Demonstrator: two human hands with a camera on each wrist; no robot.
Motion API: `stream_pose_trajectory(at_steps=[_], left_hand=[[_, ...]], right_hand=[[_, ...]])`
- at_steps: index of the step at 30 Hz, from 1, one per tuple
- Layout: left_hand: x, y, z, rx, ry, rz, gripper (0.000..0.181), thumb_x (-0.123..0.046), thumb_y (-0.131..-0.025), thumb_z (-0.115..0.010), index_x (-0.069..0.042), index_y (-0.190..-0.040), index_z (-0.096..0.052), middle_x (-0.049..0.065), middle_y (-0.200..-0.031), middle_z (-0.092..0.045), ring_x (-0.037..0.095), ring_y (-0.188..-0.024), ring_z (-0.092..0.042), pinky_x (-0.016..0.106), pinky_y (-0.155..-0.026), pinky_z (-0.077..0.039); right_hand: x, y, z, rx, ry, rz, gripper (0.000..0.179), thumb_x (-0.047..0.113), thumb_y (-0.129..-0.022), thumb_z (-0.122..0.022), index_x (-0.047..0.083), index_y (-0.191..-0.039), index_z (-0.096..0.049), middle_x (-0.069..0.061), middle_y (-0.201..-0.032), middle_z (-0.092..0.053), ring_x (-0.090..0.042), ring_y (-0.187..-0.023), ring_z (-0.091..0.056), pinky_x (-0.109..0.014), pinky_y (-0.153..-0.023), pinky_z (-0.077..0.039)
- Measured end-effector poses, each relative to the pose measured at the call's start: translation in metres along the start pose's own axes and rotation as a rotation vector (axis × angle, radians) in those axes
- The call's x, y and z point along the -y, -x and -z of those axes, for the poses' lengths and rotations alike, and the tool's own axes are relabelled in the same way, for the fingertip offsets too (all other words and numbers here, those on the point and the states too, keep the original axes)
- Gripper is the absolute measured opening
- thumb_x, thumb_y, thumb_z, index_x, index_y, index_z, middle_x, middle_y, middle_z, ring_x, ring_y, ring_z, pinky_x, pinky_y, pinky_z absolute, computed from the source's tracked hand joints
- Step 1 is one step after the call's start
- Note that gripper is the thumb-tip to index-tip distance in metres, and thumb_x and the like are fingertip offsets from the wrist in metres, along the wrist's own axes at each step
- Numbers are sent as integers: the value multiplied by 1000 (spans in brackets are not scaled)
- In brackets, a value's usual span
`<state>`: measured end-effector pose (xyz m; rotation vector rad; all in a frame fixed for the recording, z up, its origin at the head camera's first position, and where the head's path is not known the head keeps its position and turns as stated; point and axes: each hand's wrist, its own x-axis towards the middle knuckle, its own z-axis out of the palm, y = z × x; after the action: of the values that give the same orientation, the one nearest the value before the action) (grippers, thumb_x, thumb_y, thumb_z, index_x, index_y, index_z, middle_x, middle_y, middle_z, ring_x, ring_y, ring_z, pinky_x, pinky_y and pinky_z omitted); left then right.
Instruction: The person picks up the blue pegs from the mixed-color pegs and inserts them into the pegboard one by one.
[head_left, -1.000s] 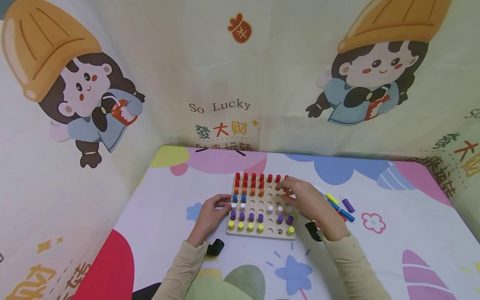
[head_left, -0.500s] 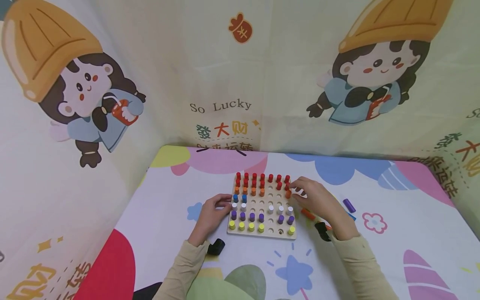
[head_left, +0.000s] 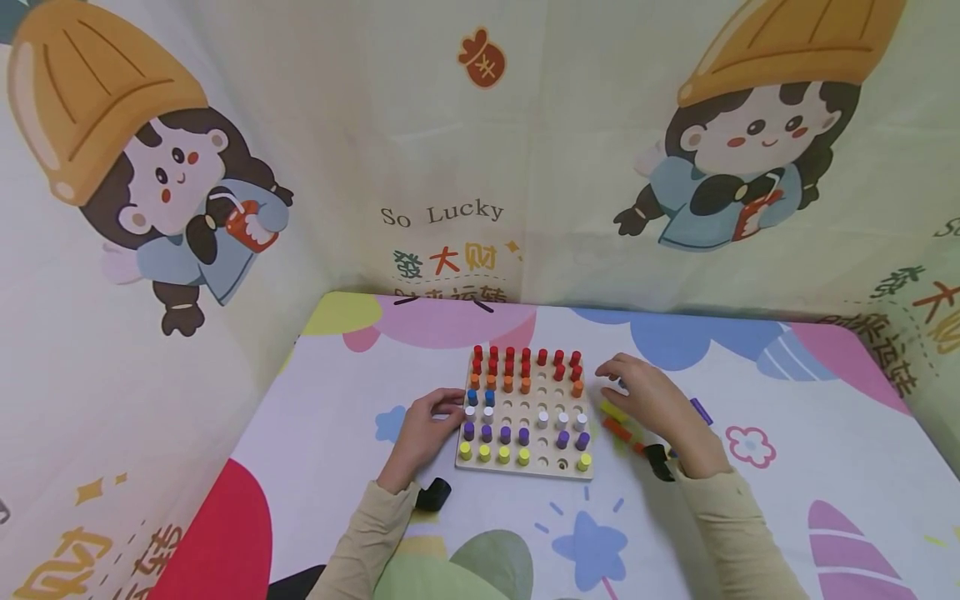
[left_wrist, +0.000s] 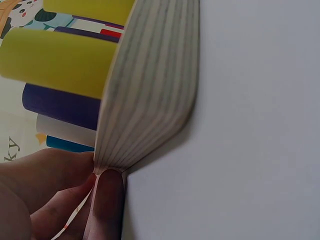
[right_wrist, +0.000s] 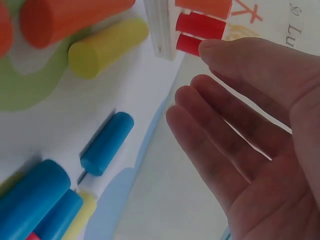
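Note:
My left hand [head_left: 423, 429] rests at the left edge of a wooden pegboard [head_left: 517, 472], holding it with thumb and fingers. In the left wrist view the thumb presses the board's layered side [left_wrist: 155, 75], beside upright yellow pegs [left_wrist: 57, 60]. Rows of red, orange, blue, white, purple and yellow pegs stand in the board, with bare holes among them. Just right of the board hovers my right hand [head_left: 660, 404], fingers relaxed and apart. The right wrist view shows nothing in that hand [right_wrist: 265, 185]. An orange peg [head_left: 577, 389] stands upright at the right edge of the board.
Loose pegs lie on the table right of the board: a yellow peg [head_left: 613, 412], an orange peg [head_left: 617, 429] and a purple peg [head_left: 701, 412]. A blue peg [right_wrist: 107, 144] lies below the right hand, near several others. A patterned cloth wall [head_left: 337, 167] rises behind the table.
My right hand has moved off the board to the right, leaving the orange peg standing at the right end of its row. The left hand stays on the edge.

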<state>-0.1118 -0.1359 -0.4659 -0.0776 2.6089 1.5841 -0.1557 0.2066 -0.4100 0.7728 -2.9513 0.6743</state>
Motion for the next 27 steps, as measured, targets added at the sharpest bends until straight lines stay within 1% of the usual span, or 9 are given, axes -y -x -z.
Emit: stream_pose_trajectory(at_steps=[12,20,27], left_hand=[[1,0,0,4,-4,-11,31,-15,-94,-66,-9,-124,-66,7,-115,-72,19,-101,-68,37,-87,-56],[2,0,0,2,-2,-17,31,-15,-93,-66,-10,-123,-67,5,-114,-72,18,-100,-68,36,-86,-56],[2,1,0,-2,-7,-14,31,-14,-93,-66,-10,-123,-67,6,-113,-72,18,-100,-68,36,-85,-56]], right_hand=[[-11,5,4,18,37,-39,26,3,-86,-74,-3,-110,-69,-16,-107,-68,-34,-99,-66,-53,-89,-53],[-15,7,5,0,68,-49,25,2,-85,-75,-3,-108,-70,-17,-103,-68,-34,-95,-66,-52,-88,-54],[-20,6,4,17,73,-60,26,2,-84,-75,-3,-108,-70,-17,-103,-68,-34,-95,-65,-52,-88,-54]])
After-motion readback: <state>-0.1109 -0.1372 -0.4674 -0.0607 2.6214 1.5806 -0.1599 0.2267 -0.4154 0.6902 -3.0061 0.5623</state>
